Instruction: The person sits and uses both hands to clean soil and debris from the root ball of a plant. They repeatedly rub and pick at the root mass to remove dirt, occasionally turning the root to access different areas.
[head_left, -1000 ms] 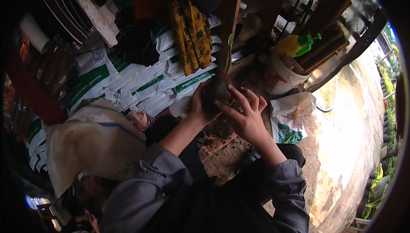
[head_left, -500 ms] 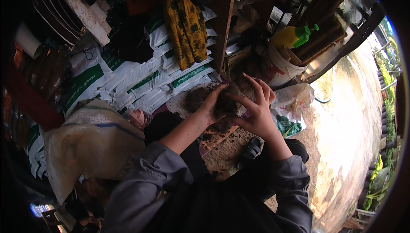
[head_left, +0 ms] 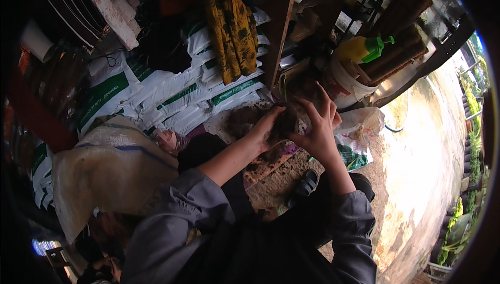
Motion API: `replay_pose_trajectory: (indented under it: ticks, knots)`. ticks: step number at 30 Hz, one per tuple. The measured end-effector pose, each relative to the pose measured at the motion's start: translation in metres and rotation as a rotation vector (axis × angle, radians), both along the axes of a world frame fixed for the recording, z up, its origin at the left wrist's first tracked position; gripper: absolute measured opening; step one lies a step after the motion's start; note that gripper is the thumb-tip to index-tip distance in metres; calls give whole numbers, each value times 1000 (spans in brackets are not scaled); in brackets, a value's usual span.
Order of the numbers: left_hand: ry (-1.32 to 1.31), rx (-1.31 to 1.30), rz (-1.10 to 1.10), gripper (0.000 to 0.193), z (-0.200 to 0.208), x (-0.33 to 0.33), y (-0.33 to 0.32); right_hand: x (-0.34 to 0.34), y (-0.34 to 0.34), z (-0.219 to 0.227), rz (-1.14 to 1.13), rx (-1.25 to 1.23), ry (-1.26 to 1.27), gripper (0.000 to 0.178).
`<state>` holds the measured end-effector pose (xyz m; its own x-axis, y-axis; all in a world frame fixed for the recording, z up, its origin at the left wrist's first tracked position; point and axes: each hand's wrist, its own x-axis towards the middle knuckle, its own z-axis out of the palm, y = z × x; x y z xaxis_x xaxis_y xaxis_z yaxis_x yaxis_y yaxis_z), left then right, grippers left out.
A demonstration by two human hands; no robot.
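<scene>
Over soil, 2 hands, 1 dark clump

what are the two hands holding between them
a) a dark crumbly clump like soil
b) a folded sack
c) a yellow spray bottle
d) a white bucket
a: the left hand and right hand both cup a dark clump; the yellow spray bottle sits apart in the white bucket.

At the centre of the frame we see the left hand and right hand on either side of a clump of soil, both touching it. Stacked sacks fill the middle left. A bucket stands at upper right, with a spray bottle above it. A bag lies just right of the right hand.
</scene>
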<state>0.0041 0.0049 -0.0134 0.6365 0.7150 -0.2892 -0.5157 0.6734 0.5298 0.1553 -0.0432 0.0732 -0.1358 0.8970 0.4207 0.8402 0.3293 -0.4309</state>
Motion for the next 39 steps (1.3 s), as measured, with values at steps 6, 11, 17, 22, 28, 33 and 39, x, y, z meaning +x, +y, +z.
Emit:
replay_pose_trajectory:
  ticks: [6,11,17,22,28,33,39]
  knots:
    - [91,-14,-14,40,-1,1,4,6,9,-18,-45,-179,159,83]
    - [131,20,-7,41,-31,-3,16,-7,11,-18,-49,-96,38,83]
    - [42,9,13,43,5,-10,9,-4,-2,6,50,62,23,66]
    - [-57,-29,19,45,-4,-15,11,-7,-11,2,-1,117,-109,71]
    - [52,-46,-55,43,-2,-8,7,-1,-11,-8,-6,225,-233,70]
    - [-113,32,-67,44,-42,-11,26,-3,-5,-7,41,267,-228,68]
    - [-82,2,17,49,10,-13,10,-3,-14,-16,41,393,-296,49]
